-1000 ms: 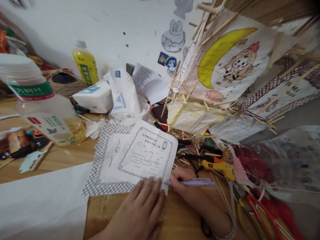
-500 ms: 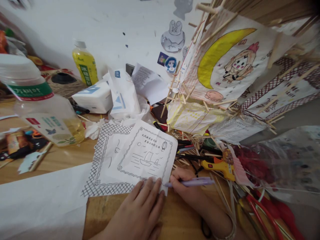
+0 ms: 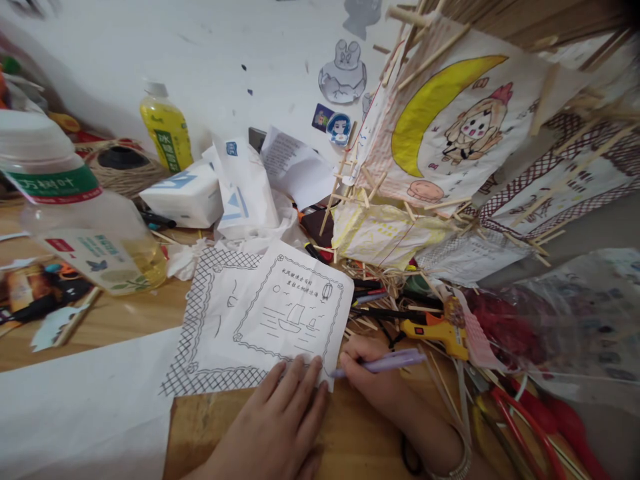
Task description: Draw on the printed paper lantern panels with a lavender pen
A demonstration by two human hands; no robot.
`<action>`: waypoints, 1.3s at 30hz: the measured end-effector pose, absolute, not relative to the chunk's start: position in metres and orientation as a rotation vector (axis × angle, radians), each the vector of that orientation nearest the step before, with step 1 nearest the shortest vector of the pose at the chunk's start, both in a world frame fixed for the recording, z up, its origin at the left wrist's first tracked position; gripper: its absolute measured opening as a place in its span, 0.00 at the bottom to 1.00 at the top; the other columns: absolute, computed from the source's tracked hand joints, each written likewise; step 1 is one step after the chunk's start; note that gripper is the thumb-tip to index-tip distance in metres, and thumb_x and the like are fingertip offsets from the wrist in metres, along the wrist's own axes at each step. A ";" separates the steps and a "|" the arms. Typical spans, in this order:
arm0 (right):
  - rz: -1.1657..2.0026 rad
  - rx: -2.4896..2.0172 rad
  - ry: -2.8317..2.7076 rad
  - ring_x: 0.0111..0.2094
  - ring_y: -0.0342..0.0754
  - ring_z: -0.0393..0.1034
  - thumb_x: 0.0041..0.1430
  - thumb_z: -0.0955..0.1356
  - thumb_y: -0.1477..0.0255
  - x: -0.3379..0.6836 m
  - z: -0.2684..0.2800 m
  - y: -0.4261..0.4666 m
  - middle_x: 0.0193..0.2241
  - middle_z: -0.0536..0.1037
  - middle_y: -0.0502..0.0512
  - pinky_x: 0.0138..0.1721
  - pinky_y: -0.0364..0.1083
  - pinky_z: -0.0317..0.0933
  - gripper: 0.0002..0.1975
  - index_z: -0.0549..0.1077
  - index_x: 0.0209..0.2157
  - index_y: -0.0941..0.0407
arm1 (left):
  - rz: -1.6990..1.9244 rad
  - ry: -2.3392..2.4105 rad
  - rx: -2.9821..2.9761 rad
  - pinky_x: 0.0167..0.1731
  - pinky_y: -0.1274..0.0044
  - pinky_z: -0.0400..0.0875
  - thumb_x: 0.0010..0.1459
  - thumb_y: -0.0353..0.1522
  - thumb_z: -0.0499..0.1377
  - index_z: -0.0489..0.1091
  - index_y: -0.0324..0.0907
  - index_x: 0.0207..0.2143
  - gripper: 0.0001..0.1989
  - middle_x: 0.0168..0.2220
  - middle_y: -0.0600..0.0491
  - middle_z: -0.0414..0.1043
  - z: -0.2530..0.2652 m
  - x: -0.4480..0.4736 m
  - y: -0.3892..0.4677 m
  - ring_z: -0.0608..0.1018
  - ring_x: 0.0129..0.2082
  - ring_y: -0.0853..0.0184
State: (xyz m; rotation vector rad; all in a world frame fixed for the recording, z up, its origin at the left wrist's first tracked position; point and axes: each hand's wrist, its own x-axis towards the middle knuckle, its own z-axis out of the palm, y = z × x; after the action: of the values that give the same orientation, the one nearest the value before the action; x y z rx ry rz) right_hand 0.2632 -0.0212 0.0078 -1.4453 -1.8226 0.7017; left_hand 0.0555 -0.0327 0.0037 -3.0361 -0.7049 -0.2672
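Observation:
My right hand [image 3: 367, 367] is closed around a light purple pen [image 3: 393, 361], its tip touching the lower right corner of a white drawing sheet [image 3: 295, 297]. That sheet carries a wavy border, a small lantern, lines of characters and sailboats on water. Fingers outstretched, my left hand [image 3: 285, 407] lies flat over the sheet's lower edge. Partly covered by this drawing is a second sheet [image 3: 183, 353] with a crosshatched border.
Blank white paper [image 3: 85, 413] lies at left, near a large drink bottle [image 3: 105, 227]. Behind stand a yellow bottle [image 3: 167, 130] and tissue packs [image 3: 185, 193]. At right are stick-framed paper lanterns [image 3: 450, 127], a yellow glue gun [image 3: 435, 331] and red-handled scissors [image 3: 530, 427].
The pen's rear end has tilted slightly upward in my right hand, while its tip stays near the sheet's corner. My left hand keeps its place. The whole view has shifted slightly.

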 end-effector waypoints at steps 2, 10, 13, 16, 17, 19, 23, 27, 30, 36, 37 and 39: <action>0.687 -1.449 -1.827 0.18 0.40 0.52 0.50 0.61 0.76 0.264 0.007 -0.021 0.14 0.58 0.44 0.21 0.41 0.46 0.13 0.53 0.16 0.54 | -0.259 -0.705 -3.027 0.53 0.59 0.63 0.52 0.31 0.58 0.62 0.36 0.58 0.29 0.61 0.37 0.60 0.004 0.056 -0.034 0.66 0.57 0.46; 0.770 -1.399 -1.785 0.18 0.40 0.52 0.49 0.60 0.75 0.262 0.009 -0.021 0.15 0.58 0.45 0.20 0.40 0.46 0.11 0.54 0.16 0.54 | -0.271 -0.693 -2.984 0.51 0.58 0.66 0.51 0.30 0.56 0.63 0.35 0.58 0.30 0.60 0.36 0.61 0.005 0.056 -0.036 0.67 0.56 0.45; 0.798 -1.400 -1.767 0.18 0.40 0.52 0.48 0.60 0.74 0.262 0.010 -0.021 0.15 0.59 0.45 0.20 0.40 0.46 0.11 0.55 0.16 0.54 | -0.269 -0.730 -2.976 0.52 0.57 0.64 0.49 0.29 0.57 0.62 0.34 0.58 0.31 0.61 0.36 0.60 0.004 0.057 -0.036 0.66 0.57 0.45; 0.829 -1.416 -1.750 0.18 0.40 0.53 0.47 0.60 0.75 0.262 0.011 -0.021 0.15 0.59 0.45 0.20 0.40 0.47 0.10 0.55 0.15 0.54 | -0.286 -0.737 -2.971 0.54 0.58 0.61 0.50 0.30 0.57 0.61 0.35 0.59 0.32 0.62 0.37 0.58 0.002 0.058 -0.038 0.64 0.59 0.46; 0.843 -1.422 -1.738 0.18 0.40 0.53 0.46 0.60 0.76 0.262 0.011 -0.022 0.15 0.60 0.45 0.20 0.39 0.47 0.10 0.56 0.15 0.54 | -0.297 -0.740 -2.966 0.54 0.58 0.61 0.51 0.30 0.57 0.61 0.36 0.59 0.31 0.62 0.37 0.59 0.001 0.058 -0.039 0.63 0.59 0.46; 0.876 -1.431 -1.703 0.18 0.40 0.54 0.45 0.61 0.76 0.262 0.011 -0.022 0.14 0.60 0.45 0.20 0.39 0.47 0.10 0.56 0.15 0.54 | -0.329 -0.774 -2.947 0.55 0.59 0.59 0.52 0.31 0.58 0.62 0.36 0.58 0.30 0.62 0.38 0.59 0.000 0.058 -0.040 0.63 0.59 0.47; 0.970 -1.434 -1.585 0.17 0.40 0.56 0.45 0.61 0.74 0.263 0.011 -0.024 0.14 0.64 0.46 0.20 0.40 0.50 0.10 0.57 0.14 0.54 | -0.429 -0.787 -2.896 0.55 0.62 0.57 0.55 0.37 0.59 0.65 0.37 0.56 0.27 0.60 0.41 0.63 -0.003 0.058 -0.039 0.65 0.57 0.49; 0.810 -1.463 -1.619 0.18 0.42 0.57 0.49 0.61 0.72 0.265 0.010 -0.023 0.14 0.64 0.47 0.21 0.41 0.52 0.12 0.57 0.14 0.54 | -0.568 -0.721 -2.841 0.52 0.66 0.58 0.62 0.44 0.53 0.71 0.41 0.49 0.21 0.53 0.46 0.71 -0.006 0.060 -0.037 0.70 0.52 0.55; 0.742 -1.488 -1.703 0.18 0.42 0.57 0.50 0.60 0.72 0.264 0.011 -0.022 0.14 0.62 0.46 0.21 0.41 0.50 0.13 0.57 0.14 0.54 | -0.647 -0.696 -2.779 0.52 0.66 0.56 0.64 0.44 0.50 0.73 0.43 0.45 0.18 0.48 0.50 0.75 -0.006 0.063 -0.038 0.72 0.48 0.57; 0.702 -1.477 -1.807 0.19 0.41 0.56 0.50 0.59 0.74 0.262 0.013 -0.022 0.15 0.61 0.46 0.22 0.41 0.49 0.13 0.54 0.15 0.54 | -0.618 -0.731 -2.776 0.52 0.67 0.54 0.64 0.44 0.51 0.73 0.43 0.46 0.19 0.49 0.51 0.75 -0.001 0.065 -0.038 0.72 0.49 0.58; 0.701 -1.478 -1.815 0.19 0.41 0.56 0.50 0.59 0.75 0.263 0.013 -0.022 0.16 0.61 0.46 0.22 0.41 0.49 0.13 0.54 0.15 0.54 | -0.618 -0.735 -2.773 0.52 0.67 0.54 0.64 0.43 0.51 0.73 0.43 0.46 0.19 0.49 0.51 0.75 -0.001 0.065 -0.038 0.71 0.49 0.58; 0.699 -1.478 -1.834 0.19 0.41 0.54 0.50 0.60 0.75 0.263 0.013 -0.022 0.16 0.59 0.45 0.21 0.41 0.48 0.12 0.53 0.16 0.54 | -0.624 -0.733 -2.764 0.53 0.67 0.53 0.64 0.43 0.51 0.73 0.43 0.45 0.18 0.48 0.51 0.75 -0.001 0.065 -0.038 0.71 0.49 0.58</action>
State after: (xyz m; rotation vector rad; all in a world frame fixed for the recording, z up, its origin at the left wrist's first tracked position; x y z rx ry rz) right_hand 0.2628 -0.0218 0.0130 -1.4779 -1.8336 0.6993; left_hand 0.0646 -0.0378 -0.0010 -2.7635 -0.7335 -0.6242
